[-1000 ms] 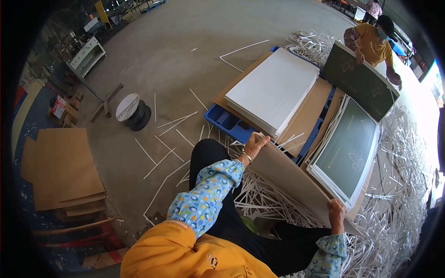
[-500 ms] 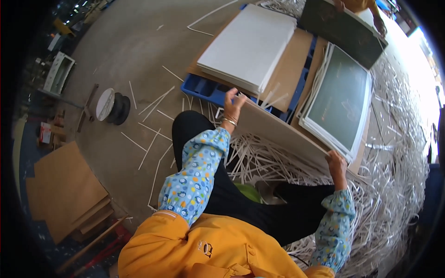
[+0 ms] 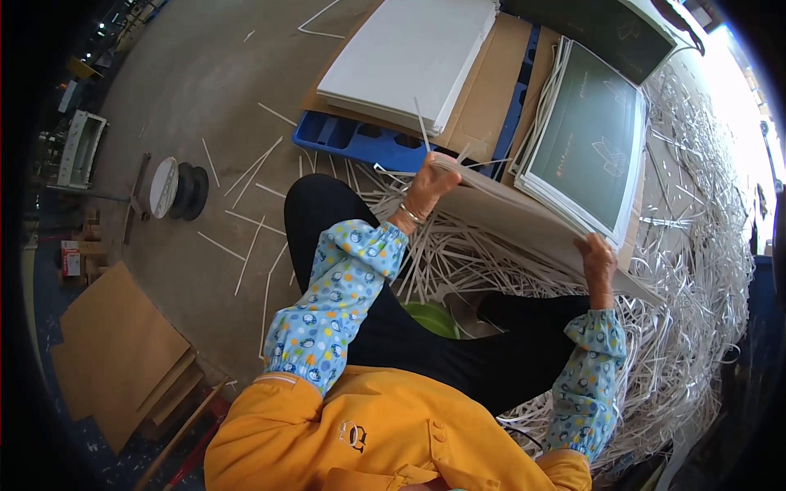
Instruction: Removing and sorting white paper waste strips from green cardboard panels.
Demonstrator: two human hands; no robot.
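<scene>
I hold a stack of large pale sheets (image 3: 508, 221) on edge between my hands, over the heap of paper strips at my feet. My left hand (image 3: 427, 195) is closed on its upper left corner, where thin strips stick up. At the right end, my right hand (image 3: 599, 262) grips the top edge. The sheets bow a little between the hands. Just beyond lies a pile of dark green printed sheets (image 3: 589, 139) with white edges. To its left rests a thick stack of white sheets (image 3: 409, 61) on brown cardboard (image 3: 485, 90).
A blue plastic pallet (image 3: 352, 146) carries both stacks. Tangled white paper strips (image 3: 688, 213) cover the floor at right. A dark green board (image 3: 602, 29) stands upright at the far side. At left are a spool-like roll (image 3: 178, 190) and flat cardboard (image 3: 119, 352). Something green (image 3: 430, 317) shows between my legs.
My view has shifted, so the pallet sits higher in the picture. The held sheets have become bowed, with loose strips now standing at the left corner. The other person's hands have left the view.
</scene>
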